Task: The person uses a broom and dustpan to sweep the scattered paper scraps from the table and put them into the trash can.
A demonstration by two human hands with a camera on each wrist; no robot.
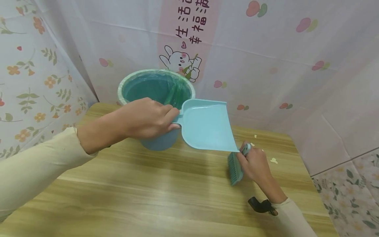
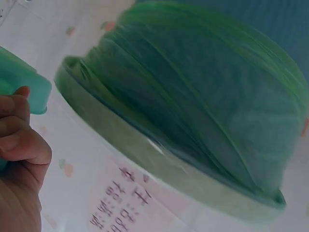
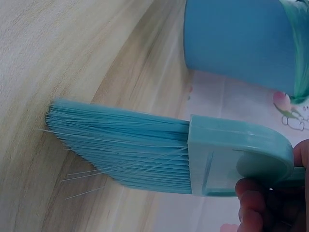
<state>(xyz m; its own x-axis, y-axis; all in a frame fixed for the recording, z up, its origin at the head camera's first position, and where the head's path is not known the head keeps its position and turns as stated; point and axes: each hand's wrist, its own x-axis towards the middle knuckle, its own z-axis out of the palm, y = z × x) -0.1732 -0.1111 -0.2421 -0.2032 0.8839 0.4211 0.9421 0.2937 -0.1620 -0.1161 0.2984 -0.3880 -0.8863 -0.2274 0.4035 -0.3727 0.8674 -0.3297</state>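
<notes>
Left hand (image 1: 151, 120) is clamping the light-blue dustpan (image 1: 208, 125) by its handle, fingers curled round it; the pan is sitting just right of that hand, lip facing my right side. Right hand (image 1: 257, 166) is gripping the hand brush (image 1: 235, 169) by its handle, bristles pointing down at the wood-grain tabletop (image 1: 148, 204). Can't tell if the tips are touching.

Risk 1: the pan's near corner is lining up with my right fingers; a careless swing could be clipping them or the brush.

Risk 2: the blue trash bin (image 1: 161, 141) is standing below and behind my left hand; a low pass could be knocking its rim. Its green liner (image 2: 193, 96) is looking thin, could be snagging.

Risk 3: pale scraps (image 1: 273, 160) are lying just beyond and right of my right hand; they're looking light, so a hard flick could be sending them over the side.

Surface: tabletop is running under both hands. Beyond them, white cloth (image 1: 251, 75) with a rabbit print (image 1: 181, 61) is hanging; floral cloth (image 1: 35, 77) is covering the side left of my left hand.
</notes>
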